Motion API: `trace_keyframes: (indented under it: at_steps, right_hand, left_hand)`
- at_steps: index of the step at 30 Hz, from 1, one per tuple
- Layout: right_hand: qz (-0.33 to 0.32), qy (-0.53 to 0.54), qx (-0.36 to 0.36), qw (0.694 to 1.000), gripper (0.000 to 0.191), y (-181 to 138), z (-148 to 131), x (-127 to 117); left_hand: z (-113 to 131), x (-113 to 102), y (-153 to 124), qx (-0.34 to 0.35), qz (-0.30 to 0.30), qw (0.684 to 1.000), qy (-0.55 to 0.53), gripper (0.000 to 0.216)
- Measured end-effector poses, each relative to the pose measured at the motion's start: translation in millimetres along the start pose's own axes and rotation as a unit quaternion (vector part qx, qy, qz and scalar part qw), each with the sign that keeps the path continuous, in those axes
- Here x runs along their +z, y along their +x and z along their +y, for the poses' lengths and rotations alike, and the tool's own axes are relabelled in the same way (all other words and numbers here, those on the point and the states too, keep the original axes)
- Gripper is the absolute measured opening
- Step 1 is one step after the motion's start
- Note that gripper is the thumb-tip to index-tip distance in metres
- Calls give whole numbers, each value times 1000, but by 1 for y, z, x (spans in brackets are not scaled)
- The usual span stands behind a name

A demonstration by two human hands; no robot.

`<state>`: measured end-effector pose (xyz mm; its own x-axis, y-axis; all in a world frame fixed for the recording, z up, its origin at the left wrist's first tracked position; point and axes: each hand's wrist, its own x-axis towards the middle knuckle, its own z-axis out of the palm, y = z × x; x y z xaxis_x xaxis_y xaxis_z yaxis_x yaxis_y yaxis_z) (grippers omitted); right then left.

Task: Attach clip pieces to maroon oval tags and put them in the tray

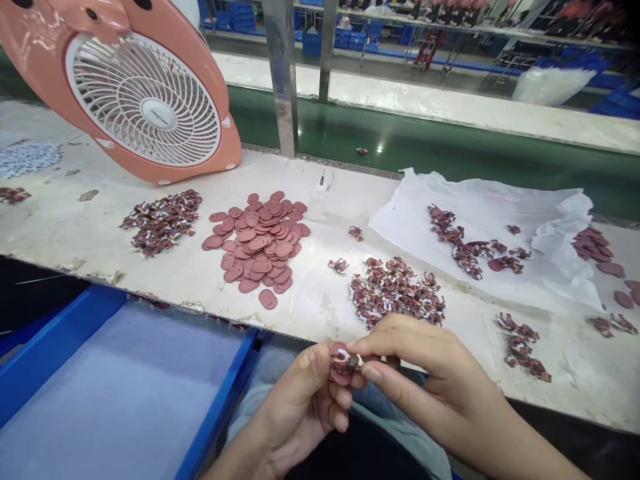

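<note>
In front of my lap, my left hand point(305, 400) pinches a reddish-brown oval disc point(341, 379) between thumb and fingers. Against the disc's face lies a small brown and white figurine point(349, 361), its dark round head toward the right. My right hand point(425, 373) grips the figurine's right end with thumb and forefinger. Just beyond my hands is a heap of similar figurines point(397, 290). A pile of matching oval discs point(263, 243), some with small holes, lies to the left of it.
An orange fan point(160, 113) stands at the back left, near another figurine pile point(163, 221). A small bottle with a thin dark tip point(319, 197) stands mid-table. White sheeting point(500, 220) carries more figurines. A blue bin point(115, 387) sits below the table edge; a green conveyor belt point(340, 133) runs behind.
</note>
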<state>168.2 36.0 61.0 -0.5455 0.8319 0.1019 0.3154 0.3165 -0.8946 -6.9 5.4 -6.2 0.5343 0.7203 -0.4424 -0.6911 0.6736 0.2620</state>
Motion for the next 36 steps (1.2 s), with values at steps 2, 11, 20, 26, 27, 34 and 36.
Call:
trace_keyframes:
  at_steps: [2, 11, 20, 26, 27, 34, 36]
  right_hand:
    - [0, 4, 5, 1000, 24, 0, 0, -1]
    - [9, 30, -12, 999, 26, 0, 3, 1]
    - [17, 30, -8, 999, 19, 0, 2, 1]
    - [22, 26, -14, 999, 20, -1, 3, 3]
    - [23, 27, -15, 999, 19, -1, 3, 4]
    - [22, 27, -14, 999, 17, 2, 4, 6]
    - [22, 29, -12, 999, 17, 1, 3, 6]
  left_hand:
    - [0, 1, 0, 4, -3, 1000, 2, 26]
    - [-3, -3, 0, 20, 0, 1000, 19, 29]
    - [-2, 1, 0, 13, 14, 999, 32, 29]
    - [-1, 5, -2, 9, 14, 1000, 17, 28]
    - [0, 5, -2, 10, 14, 1000, 17, 28]
    - [-1, 5, -1, 11, 13, 1000, 11, 26]
    - [-1, 5, -1, 12, 11, 1000, 5, 26]
